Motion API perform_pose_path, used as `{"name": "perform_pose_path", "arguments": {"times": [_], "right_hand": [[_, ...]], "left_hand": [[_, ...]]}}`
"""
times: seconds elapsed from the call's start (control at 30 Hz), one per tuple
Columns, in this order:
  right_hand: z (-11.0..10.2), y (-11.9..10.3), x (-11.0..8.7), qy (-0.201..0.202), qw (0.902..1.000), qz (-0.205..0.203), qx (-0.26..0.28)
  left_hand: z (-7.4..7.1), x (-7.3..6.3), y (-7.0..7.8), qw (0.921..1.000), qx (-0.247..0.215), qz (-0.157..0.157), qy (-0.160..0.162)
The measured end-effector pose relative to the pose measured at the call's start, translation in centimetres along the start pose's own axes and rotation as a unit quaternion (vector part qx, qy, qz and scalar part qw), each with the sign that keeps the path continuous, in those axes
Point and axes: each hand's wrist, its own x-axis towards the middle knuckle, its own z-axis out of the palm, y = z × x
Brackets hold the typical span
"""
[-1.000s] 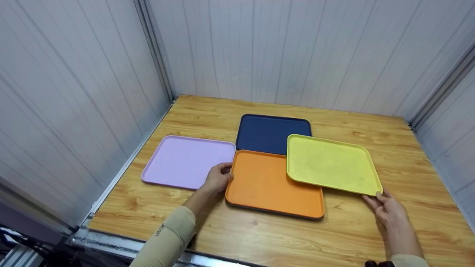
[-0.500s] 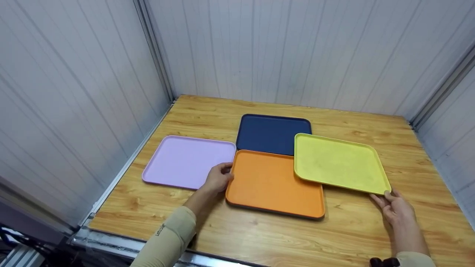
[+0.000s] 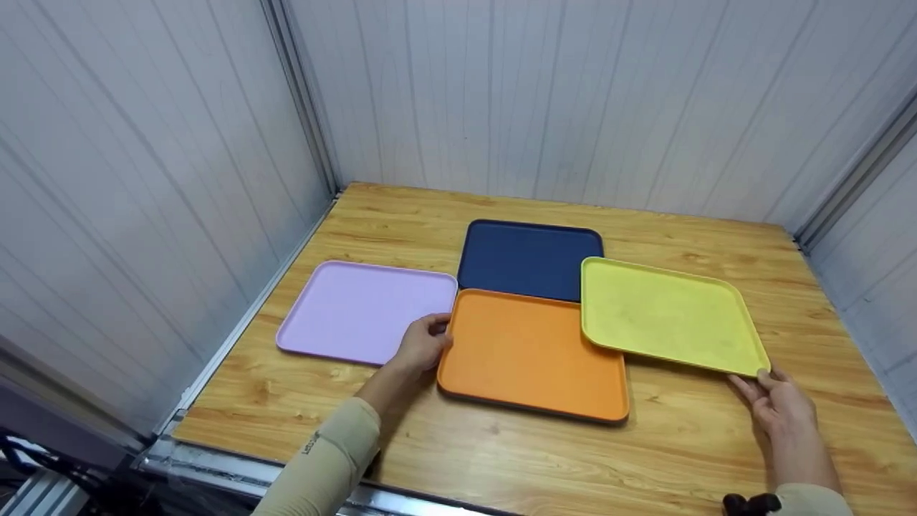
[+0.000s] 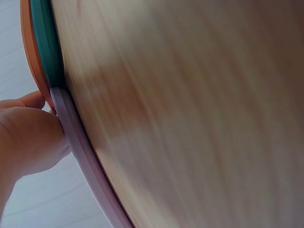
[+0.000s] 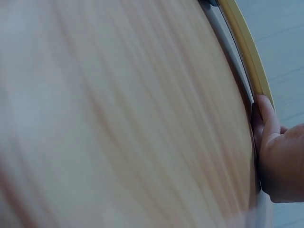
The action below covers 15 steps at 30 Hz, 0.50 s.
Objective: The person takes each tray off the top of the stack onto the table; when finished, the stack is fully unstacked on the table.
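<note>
Plainly, the right hand pinches the yellow tray while the left hand grips the orange tray.

Walled-in work booth, lab or workshop sort; which of the two, cannot tell. White ribbed panels on three sides, metal posts at the corners. Wood-grain tabletop spans the space between. Metal rail along its near edge; dark cables outside, lower left.
</note>
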Motion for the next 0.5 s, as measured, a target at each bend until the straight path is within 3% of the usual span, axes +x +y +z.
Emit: {"name": "perform_pose_path", "arguments": {"times": [0.4, 0.5], "right_hand": [[-0.5, -1.3, 0.5, 0.023, 0.9996, -0.015, 0.006], [-0.4, -1.6, 0.6, 0.032, 0.9992, -0.021, 0.013]], "left_hand": [[-0.2, -0.1, 0.1, 1.0, 0.0, 0.005, -0.008], [-0.2, -0.1, 0.2, 0.9998, 0.019, -0.004, -0.004]]}}
